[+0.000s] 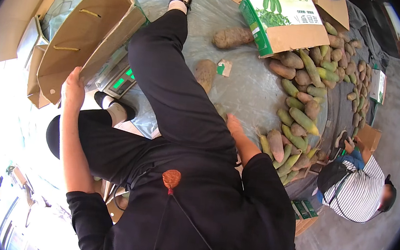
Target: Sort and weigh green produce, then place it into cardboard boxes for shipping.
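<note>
My left hand (73, 89) grips the lower edge of an open brown cardboard box (80, 39) with cord handles, which is tilted over a weighing scale (119, 80) with a green lit display. My right hand (234, 124) reaches down beside my black-trousered leg to the plastic sheet (252, 89). Its fingers are hidden behind the leg, next to a partly hidden root vegetable (221, 111). A long pile of green and brownish radishes (305, 102) lies just right of that hand.
Two loose brown roots (232, 37) (205, 74) lie on the sheet. A green-and-brown carton (284, 21) stands at the pile's far end. Another person in a striped shirt (359, 190) crouches at the right. Flat cartons (34, 58) are stacked at the left.
</note>
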The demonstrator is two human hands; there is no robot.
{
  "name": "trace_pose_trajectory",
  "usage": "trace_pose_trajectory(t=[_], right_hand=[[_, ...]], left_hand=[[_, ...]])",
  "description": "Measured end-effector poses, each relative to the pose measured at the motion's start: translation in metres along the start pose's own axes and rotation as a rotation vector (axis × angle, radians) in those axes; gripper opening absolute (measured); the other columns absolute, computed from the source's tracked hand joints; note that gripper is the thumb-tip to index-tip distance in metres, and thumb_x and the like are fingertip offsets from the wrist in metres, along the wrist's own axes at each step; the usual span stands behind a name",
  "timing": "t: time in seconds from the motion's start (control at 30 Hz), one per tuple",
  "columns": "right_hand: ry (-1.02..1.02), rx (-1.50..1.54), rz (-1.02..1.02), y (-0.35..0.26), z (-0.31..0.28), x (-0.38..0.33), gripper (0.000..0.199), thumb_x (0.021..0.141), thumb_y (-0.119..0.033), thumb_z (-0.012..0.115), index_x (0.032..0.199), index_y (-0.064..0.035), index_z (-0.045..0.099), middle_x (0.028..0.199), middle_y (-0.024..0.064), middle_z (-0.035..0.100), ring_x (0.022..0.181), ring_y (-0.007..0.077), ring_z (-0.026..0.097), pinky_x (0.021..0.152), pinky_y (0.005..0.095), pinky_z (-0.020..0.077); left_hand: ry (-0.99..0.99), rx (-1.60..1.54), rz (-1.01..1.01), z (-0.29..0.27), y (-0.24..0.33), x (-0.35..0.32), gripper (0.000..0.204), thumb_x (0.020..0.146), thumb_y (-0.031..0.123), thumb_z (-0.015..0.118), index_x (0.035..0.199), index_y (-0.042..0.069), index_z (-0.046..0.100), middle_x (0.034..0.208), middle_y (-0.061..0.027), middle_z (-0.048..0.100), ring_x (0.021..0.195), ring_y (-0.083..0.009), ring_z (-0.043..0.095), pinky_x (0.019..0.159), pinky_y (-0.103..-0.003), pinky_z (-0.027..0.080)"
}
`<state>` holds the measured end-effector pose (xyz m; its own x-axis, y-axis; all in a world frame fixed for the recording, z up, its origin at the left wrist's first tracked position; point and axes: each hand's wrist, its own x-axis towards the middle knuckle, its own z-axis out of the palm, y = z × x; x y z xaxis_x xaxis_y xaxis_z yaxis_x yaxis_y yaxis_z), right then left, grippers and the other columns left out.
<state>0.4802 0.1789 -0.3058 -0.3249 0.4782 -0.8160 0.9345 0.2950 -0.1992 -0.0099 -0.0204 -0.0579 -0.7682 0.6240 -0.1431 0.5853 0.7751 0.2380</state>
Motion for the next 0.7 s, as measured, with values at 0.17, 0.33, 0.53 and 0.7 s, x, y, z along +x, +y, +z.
trace_pose_trajectory(t=[0.17,0.33,0.53,0.7], right_hand=[[0.047,0.09,0.051,-0.039,-0.016,0.0,0.067,0.068,-0.025,0.073,0.123,-0.0054,0.04,0.122,0.0185,0.051,0.115,0.035,0.048,0.093,0.0425,0.0427],[0.027,0.118,0.043,-0.042,-0.018,0.02,0.07,0.064,-0.023,0.075,0.122,-0.0056,0.04,0.117,0.0197,0.054,0.112,0.0354,0.05,0.091,0.0423,0.0434],[0.14,0.132,0.005,-0.049,-0.018,0.019,0.068,0.059,-0.02,0.077,0.117,-0.0061,0.042,0.108,0.0197,0.058,0.104,0.0374,0.055,0.087,0.0433,0.0453],[0.32,0.319,-0.114,-0.059,-0.069,0.022,0.061,0.061,-0.018,0.078,0.109,-0.004,0.044,0.102,0.0182,0.06,0.096,0.0354,0.058,0.082,0.0412,0.046]], left_hand=[[0.0,0.027,-0.014,-0.005,0.003,-0.003,0.027,0.08,-0.002,0.052,0.107,0.004,0.054,0.1,-0.0196,0.06,0.095,-0.0376,0.057,0.08,-0.043,0.045],[0.02,0.012,-0.002,-0.002,-0.001,-0.001,0.029,0.079,-0.002,0.052,0.108,0.005,0.054,0.099,-0.0194,0.061,0.095,-0.0375,0.057,0.08,-0.043,0.045],[0.039,0.017,-0.044,-0.009,0.008,-0.004,0.027,0.08,0.002,0.052,0.105,0.005,0.057,0.097,-0.0205,0.062,0.094,-0.0393,0.058,0.079,-0.044,0.046],[0.028,0.074,0.007,-0.004,0.002,-0.003,0.021,0.081,0.003,0.048,0.1,0.006,0.055,0.095,-0.0173,0.062,0.093,-0.0363,0.058,0.079,-0.047,0.044]])
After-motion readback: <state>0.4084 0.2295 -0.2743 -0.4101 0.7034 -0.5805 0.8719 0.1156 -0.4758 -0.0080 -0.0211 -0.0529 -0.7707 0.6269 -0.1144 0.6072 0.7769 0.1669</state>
